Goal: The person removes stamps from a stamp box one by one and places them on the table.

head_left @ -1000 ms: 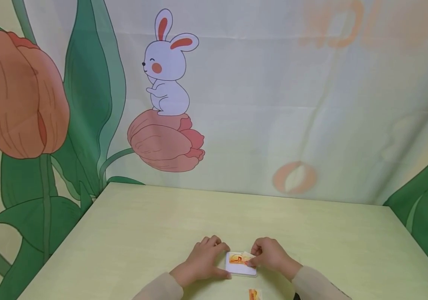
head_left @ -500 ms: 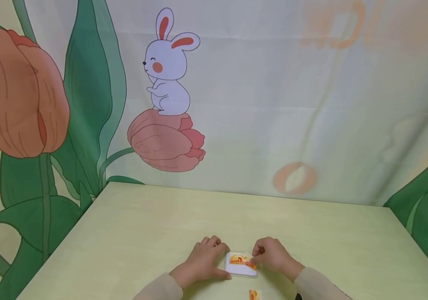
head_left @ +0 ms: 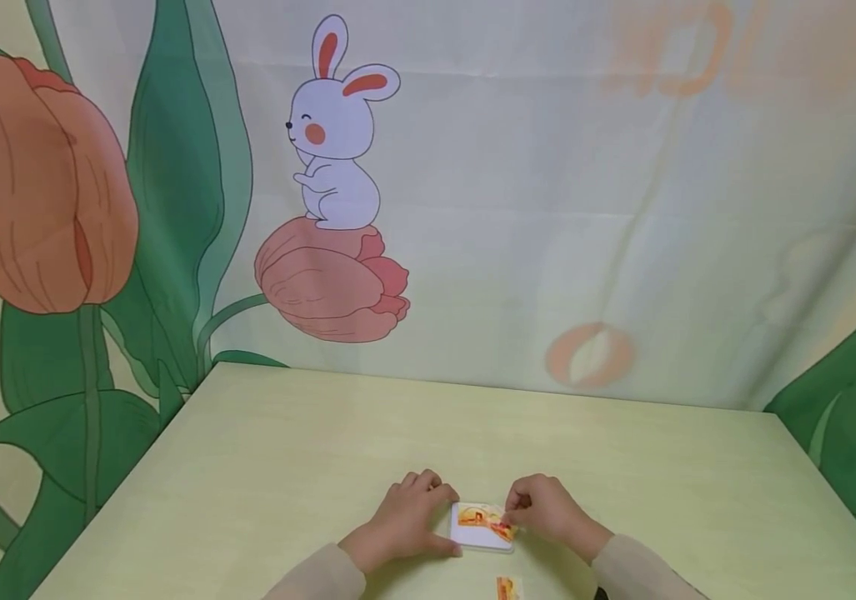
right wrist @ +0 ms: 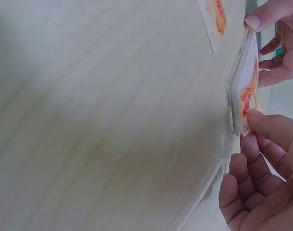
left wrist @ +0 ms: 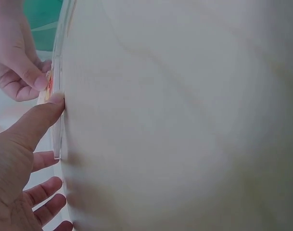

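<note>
A small white rectangular plate [head_left: 476,537] with a clear rim lies near the front of the table. My left hand [head_left: 411,517] grips its left end, thumb at the near corner and index finger at the far corner. An orange and yellow printed piece of paper [head_left: 470,517] lies along the plate's far side. On the right, my right hand [head_left: 548,512] pinches a second printed piece [right wrist: 246,126] between thumb and index finger, over the plate's right edge. Red digits show at its corner in the right wrist view. The other right fingers are curled.
A loose printed piece [head_left: 508,588] lies on the pale table [head_left: 285,467], closer to the front than the plate. Behind the table's back edge hangs a cloth backdrop [head_left: 488,250] with tulips and a rabbit.
The piece in my right hand has turned and now slants down to the right, overlapping the plate's right side. My right hand has shifted very slightly; my left hand stays put.
</note>
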{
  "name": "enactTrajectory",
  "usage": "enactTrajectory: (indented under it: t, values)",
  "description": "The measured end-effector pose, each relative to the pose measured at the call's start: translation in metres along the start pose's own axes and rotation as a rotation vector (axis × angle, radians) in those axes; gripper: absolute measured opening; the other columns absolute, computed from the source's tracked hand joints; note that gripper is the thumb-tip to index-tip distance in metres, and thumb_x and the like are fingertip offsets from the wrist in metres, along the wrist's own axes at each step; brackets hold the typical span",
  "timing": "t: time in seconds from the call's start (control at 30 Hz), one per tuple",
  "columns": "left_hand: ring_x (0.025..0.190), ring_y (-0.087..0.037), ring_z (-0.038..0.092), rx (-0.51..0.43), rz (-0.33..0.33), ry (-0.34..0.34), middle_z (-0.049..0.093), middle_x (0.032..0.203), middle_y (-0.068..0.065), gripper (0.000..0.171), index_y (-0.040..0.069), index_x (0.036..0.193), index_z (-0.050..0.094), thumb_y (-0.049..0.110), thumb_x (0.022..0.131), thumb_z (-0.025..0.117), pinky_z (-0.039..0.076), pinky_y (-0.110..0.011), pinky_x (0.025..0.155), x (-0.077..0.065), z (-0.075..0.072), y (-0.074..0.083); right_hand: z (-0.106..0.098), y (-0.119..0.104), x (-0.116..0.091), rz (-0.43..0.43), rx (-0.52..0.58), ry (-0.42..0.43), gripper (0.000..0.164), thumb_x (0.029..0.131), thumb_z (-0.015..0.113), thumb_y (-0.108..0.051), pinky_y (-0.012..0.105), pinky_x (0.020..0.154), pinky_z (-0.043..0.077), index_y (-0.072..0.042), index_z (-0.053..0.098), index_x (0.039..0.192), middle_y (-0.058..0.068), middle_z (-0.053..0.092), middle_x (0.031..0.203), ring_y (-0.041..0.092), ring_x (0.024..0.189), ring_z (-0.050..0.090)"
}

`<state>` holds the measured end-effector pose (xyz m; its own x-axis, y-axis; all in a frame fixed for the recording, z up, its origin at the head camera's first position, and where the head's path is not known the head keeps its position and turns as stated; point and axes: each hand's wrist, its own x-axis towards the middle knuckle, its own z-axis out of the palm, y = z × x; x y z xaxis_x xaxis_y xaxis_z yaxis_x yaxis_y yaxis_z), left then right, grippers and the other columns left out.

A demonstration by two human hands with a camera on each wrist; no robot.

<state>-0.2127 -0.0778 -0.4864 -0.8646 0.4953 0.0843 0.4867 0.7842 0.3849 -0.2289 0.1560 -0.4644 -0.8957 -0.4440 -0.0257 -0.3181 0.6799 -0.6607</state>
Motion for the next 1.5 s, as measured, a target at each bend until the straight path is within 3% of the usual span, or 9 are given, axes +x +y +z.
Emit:
enactTrajectory:
  t: [0.67, 1.1, 1.3, 1.5]
  values:
    - [0.097, -0.017, 0.045, -0.002, -0.004, -0.001, 0.051, 0.110, 0.000, 0.059, 0.021, 0.115, 0.061, 0.052, 0.068, 0.079, 0.039, -0.033, 0.078, -0.002, 0.001, 0.000, -0.007, 0.006, -0.009, -0.024, 0.082, -0.027, 0.014, 0.084, 0.069, -0.011, 0.020, 0.052, 0.037, -0.005, 0.066, 0.072, -0.003, 0.059, 0.066, 0.004, 0.056, 0.044]
    - [0.093, -0.018, 0.045, -0.008, 0.045, 0.023, 0.051, 0.109, -0.003, 0.060, 0.017, 0.117, 0.061, 0.052, 0.070, 0.078, 0.039, -0.034, 0.075, -0.004, -0.003, 0.000, -0.011, 0.002, -0.018, 0.123, 0.360, -0.055, 0.013, 0.088, 0.064, -0.008, 0.023, 0.050, 0.036, 0.003, 0.065, 0.082, -0.001, 0.060, 0.067, 0.010, 0.051, 0.042]
    - [0.095, -0.017, 0.044, -0.008, -0.001, -0.006, 0.050, 0.111, -0.001, 0.061, 0.019, 0.118, 0.061, 0.051, 0.068, 0.079, 0.039, -0.033, 0.078, -0.003, -0.002, 0.000, -0.014, -0.001, -0.023, 0.178, 0.398, -0.018, 0.014, 0.087, 0.066, -0.009, 0.026, 0.054, 0.044, 0.005, 0.065, 0.083, -0.002, 0.059, 0.067, 0.010, 0.056, 0.047]
    - [0.095, -0.017, 0.044, 0.000, -0.001, -0.003, 0.050, 0.111, -0.001, 0.061, 0.020, 0.117, 0.061, 0.051, 0.068, 0.080, 0.039, -0.032, 0.078, -0.002, -0.004, 0.002, -0.016, 0.002, -0.028, 0.212, 0.434, 0.004, 0.017, 0.088, 0.066, -0.011, 0.028, 0.058, 0.047, 0.006, 0.064, 0.085, -0.001, 0.057, 0.067, 0.012, 0.058, 0.050]
